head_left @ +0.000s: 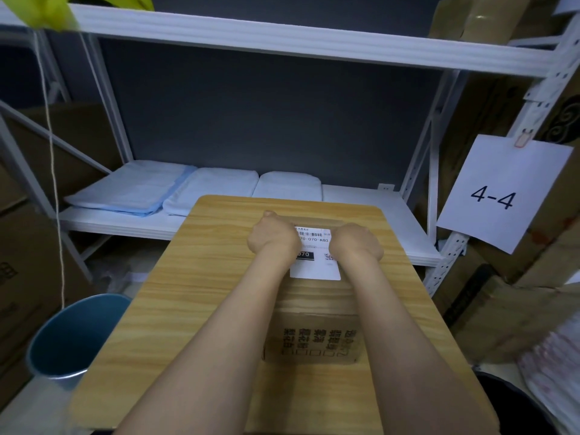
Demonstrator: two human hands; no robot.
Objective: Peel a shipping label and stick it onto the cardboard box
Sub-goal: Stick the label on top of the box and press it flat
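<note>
- Now: cardboard box (310,309) sits centre-lower frame on wood-grain table (194,277); printed side faces the camera, top face runs up toward mid-frame.
- Shipping label (315,268) lies on box top, mid-frame, white, barcode end at the far edge. Looks flat; near edge fully down as far as visible.
- Left hand (273,237) rests on label's left edge, fingers curled under, knuckles up; pressing, not gripping anything I can see.
- Right hand (356,243) same on right edge, curled, palm down. Fingertips hidden on both, so exact contact can't be told.
- Judgement: label already peeled & placed; step in hand = smoothing down.
- Handling: label thin, floppy, sticky-backed, creases easily; hold by corners only, press from centre outward. Box stiff, prob. light; top may give under hard push.
- Blue bin (75,337) lower left, well apart from box.
</note>
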